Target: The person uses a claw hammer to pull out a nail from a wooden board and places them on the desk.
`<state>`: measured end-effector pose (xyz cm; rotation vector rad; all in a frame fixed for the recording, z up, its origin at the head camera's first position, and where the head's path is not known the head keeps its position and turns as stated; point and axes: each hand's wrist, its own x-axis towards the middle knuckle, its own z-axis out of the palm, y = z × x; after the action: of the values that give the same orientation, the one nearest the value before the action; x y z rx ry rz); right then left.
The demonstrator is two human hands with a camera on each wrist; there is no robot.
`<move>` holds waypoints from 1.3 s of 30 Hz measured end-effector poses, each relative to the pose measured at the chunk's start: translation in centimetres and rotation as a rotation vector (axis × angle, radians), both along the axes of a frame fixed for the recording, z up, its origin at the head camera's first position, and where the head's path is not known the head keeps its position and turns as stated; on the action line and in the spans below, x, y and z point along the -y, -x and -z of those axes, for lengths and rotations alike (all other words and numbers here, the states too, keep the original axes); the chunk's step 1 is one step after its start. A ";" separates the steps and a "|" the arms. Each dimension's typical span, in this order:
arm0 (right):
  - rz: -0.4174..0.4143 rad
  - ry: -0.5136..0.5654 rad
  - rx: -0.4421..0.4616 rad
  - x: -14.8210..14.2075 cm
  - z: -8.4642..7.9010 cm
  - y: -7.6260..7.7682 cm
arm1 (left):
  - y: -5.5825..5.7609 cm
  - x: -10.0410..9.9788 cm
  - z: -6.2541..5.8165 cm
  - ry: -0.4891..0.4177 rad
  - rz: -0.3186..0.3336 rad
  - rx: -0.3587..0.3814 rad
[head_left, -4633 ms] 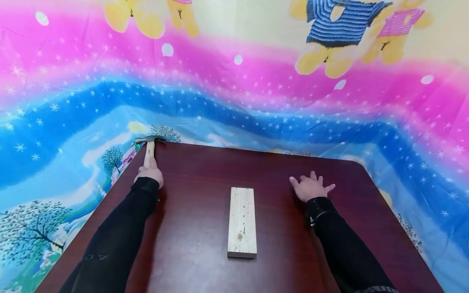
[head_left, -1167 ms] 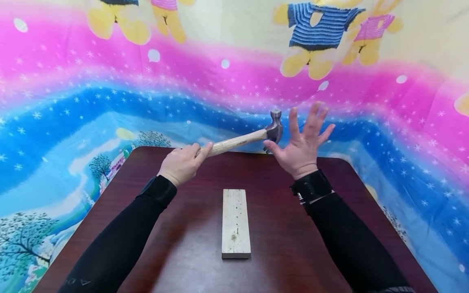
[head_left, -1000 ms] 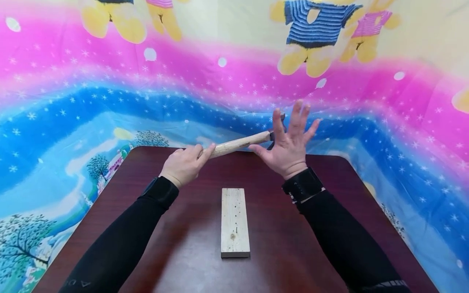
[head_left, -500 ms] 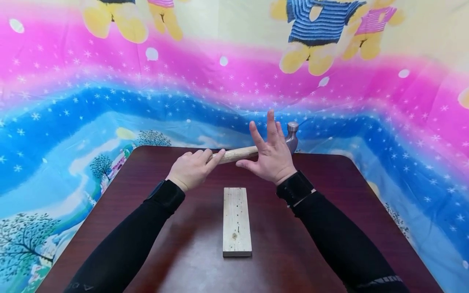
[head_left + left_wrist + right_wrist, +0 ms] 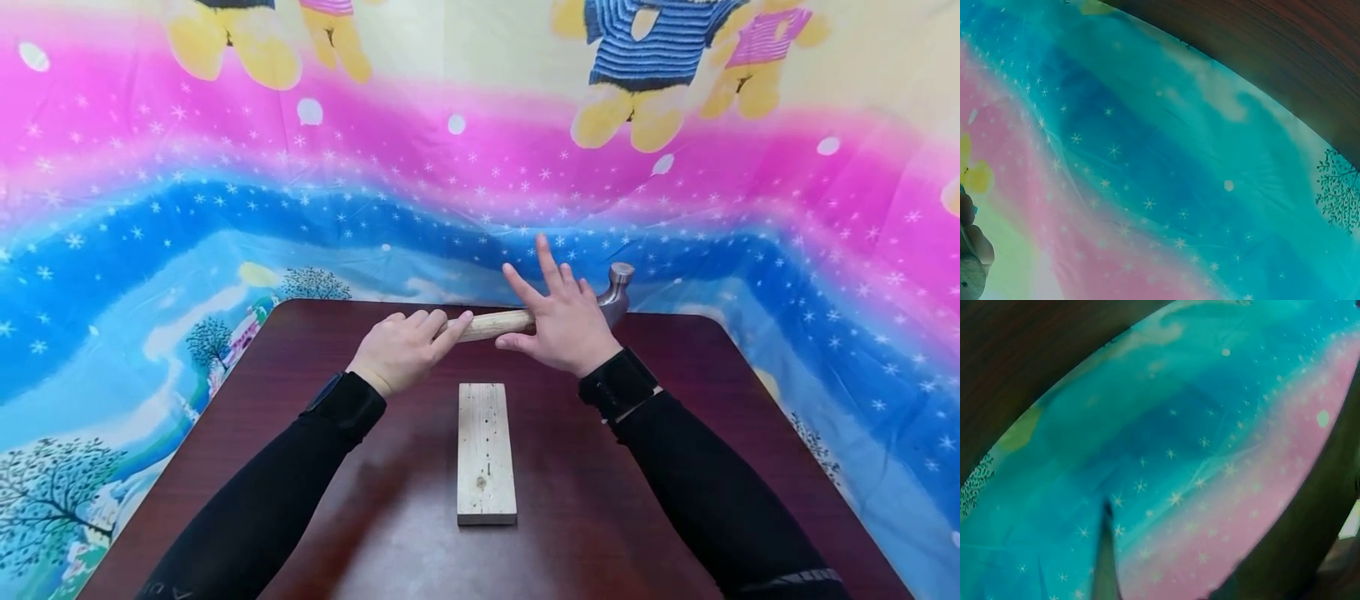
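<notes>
In the head view, my left hand [image 5: 405, 346] grips the end of a wooden-handled claw hammer [image 5: 491, 325], held roughly level above the far part of the table. Its steel head points right, face up. My right hand [image 5: 566, 321] is raised with fingers spread straight, in front of the handle near the head. It hides part of the handle; whether the palm touches it, I cannot tell. Below lies a pale wooden board [image 5: 486, 458] with a row of small dark marks. In the left wrist view, only some fingers [image 5: 979, 244] show at the lower left edge.
The dark red-brown table [image 5: 600, 517] carries the board in its middle. Behind and beside it hangs a colourful printed cloth [image 5: 480, 192] with snowflakes and bears, close against the table's far edge.
The hammer has gone from the table's far left corner up to the middle, in my left hand. My right hand rose from the table, then moved left across the handle. The board stayed put.
</notes>
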<state>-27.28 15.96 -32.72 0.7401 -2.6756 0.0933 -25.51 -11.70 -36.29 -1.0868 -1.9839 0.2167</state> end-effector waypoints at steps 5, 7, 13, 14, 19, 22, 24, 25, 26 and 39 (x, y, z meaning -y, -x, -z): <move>0.051 -0.097 0.149 -0.2 -0.7 0.0 | -0.2 -0.2 -0.2 0.033 -0.017 0.001; 0.046 -0.121 0.193 -0.4 -0.9 0.1 | -0.3 -0.3 -0.2 0.047 -0.025 0.004; -0.026 -0.195 0.247 -1.0 -1.2 0.3 | -0.3 -0.6 -0.2 0.091 -0.034 0.003; -0.045 -0.205 0.253 -1.2 -1.2 0.4 | -0.3 -0.6 -0.2 0.098 -0.038 0.003; -0.132 -0.188 0.326 -1.6 -1.0 0.6 | -0.3 -0.9 -0.2 0.133 -0.052 0.008; -0.155 -0.153 0.342 -2.0 -0.3 0.5 | -0.5 -1.0 -0.1 0.150 -0.062 0.027; -0.158 -0.138 0.327 -2.1 0.3 0.5 | -0.6 -1.0 0.0 0.158 -0.071 0.045; -0.159 -0.134 0.319 -2.2 0.5 0.4 | -0.7 -1.0 0.1 0.160 -0.073 0.052; -0.163 -0.131 0.312 -2.2 0.6 0.4 | -0.7 -0.9 0.1 0.161 -0.075 0.057; -0.128 -0.058 0.288 -2.6 1.2 -0.1 | -0.1 -1.2 -0.5 0.020 0.033 0.008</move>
<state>-27.14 18.58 -33.95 0.9830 -2.9090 0.1668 -25.45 -10.46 -35.76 -1.1340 -1.9738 0.2156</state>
